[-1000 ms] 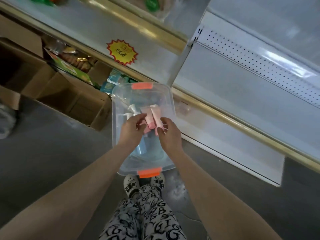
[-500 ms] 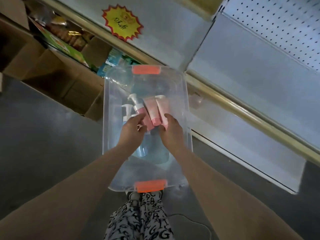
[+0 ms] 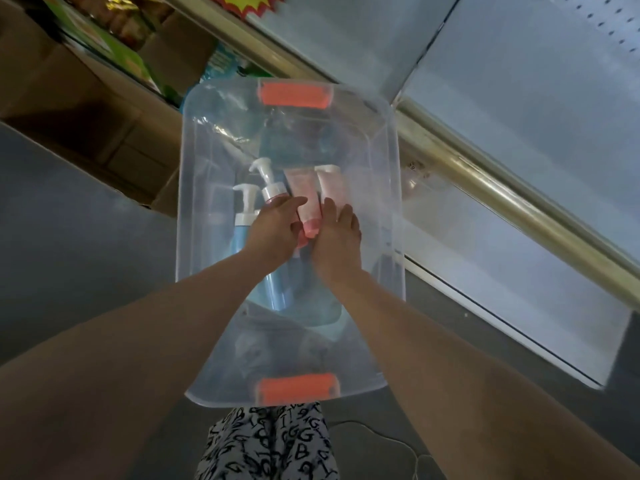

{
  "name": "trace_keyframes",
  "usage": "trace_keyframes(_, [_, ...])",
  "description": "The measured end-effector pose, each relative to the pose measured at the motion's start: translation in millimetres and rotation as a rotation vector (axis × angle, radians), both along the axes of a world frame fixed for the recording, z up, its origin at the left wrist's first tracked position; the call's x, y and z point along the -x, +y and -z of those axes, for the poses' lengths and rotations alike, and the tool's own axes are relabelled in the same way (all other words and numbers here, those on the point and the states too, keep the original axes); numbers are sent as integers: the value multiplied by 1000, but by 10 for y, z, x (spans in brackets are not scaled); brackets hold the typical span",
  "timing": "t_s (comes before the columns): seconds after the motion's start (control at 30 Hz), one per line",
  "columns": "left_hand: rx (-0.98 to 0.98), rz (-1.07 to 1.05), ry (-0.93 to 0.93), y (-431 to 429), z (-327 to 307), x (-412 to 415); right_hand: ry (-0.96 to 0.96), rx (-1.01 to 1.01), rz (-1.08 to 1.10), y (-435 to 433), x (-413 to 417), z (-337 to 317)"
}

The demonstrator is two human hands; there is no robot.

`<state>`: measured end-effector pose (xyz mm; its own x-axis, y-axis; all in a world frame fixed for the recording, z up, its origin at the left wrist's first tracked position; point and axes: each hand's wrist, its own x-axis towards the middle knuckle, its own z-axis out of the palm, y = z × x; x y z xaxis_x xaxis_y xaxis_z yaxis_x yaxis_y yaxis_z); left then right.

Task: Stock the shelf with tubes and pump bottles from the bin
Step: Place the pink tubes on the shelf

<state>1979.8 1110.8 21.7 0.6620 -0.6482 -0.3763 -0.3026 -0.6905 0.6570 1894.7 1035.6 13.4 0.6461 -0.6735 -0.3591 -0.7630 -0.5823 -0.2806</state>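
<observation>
Biggest hazard: a muddled grab. Four items packed side by side in the middle of the clear bin [image 3: 388,140], so easy to catch two at once and drop one back, or to knock the pink pump bottle [image 3: 273,194] against the blue pump bottle [image 3: 240,223] just left of it. Probably slick tube skins; with a pinch near the cap end, risk of a tube sliding out on the lift. Pump heads pointing toward the top of the frame, liable to snag on a neighbour or on the bin wall. Then a carry from frame centre to the bare shelf [image 3: 519,98] at upper right, past the brass rail [image 3: 502,192]: danger of clipping it and shaking a weak hold loose.

Left hand [image 3: 277,233] and right hand [image 3: 337,244] close together at frame centre, almost touching, both down inside the bin. Left fingers [image 3: 294,202] laid across the pink pump bottle's shoulder, reaching toward the left tube [image 3: 306,206], with its red cap end visible between the two hands. Right hand lying over the lower part of the right tube [image 3: 329,181]. Cannot tell whether either hand truly grips anything or merely rests there. Blue pump bottle partly under the left forearm, well clear of the right hand. All four items in the bin; none on the shelf within view.
</observation>
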Motion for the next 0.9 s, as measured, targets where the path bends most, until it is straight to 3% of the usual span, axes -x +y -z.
trace_keyframes(0.23, [39,-23,29,-64,175,9,-144,-140,34,-146,-44,91])
trace_keyframes(0.6, [58,-260,286,-78,76,-102,-368,-415,64,-97,-78,-31])
trace_keyframes(0.73, [54,-231,239,-28,-3,-113,-308,-290,30,-178,-119,-42])
trace_keyframes(0.9, [78,-353,140,16,-45,-152,-111,-166,-135,-273,-308,-5])
